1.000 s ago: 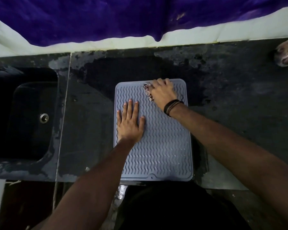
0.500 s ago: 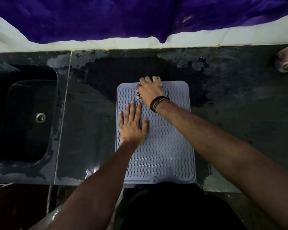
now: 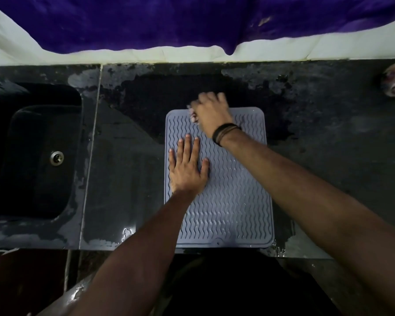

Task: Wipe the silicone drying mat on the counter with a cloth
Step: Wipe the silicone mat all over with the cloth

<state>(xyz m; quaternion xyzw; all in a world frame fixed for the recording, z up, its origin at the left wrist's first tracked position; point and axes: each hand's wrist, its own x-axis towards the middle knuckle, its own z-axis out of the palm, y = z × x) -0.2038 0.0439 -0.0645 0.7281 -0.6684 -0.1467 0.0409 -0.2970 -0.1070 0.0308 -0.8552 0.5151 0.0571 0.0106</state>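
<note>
1. The room is dim; the dark table [image 3: 328, 137] soaks up most of the light.
2. Small glints shine off wet patches along its near edge.
3. The right hand [image 3: 211, 112] is smeared with motion blur.
4. Straight edges bow near the frame's borders.
5. Below the table, everything sinks into near-black shadow.

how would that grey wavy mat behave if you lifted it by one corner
The drying mat would probably flop and drape: it looks thin and lies flat. It may slide on the wet counter, perhaps why the left hand presses it.
</note>
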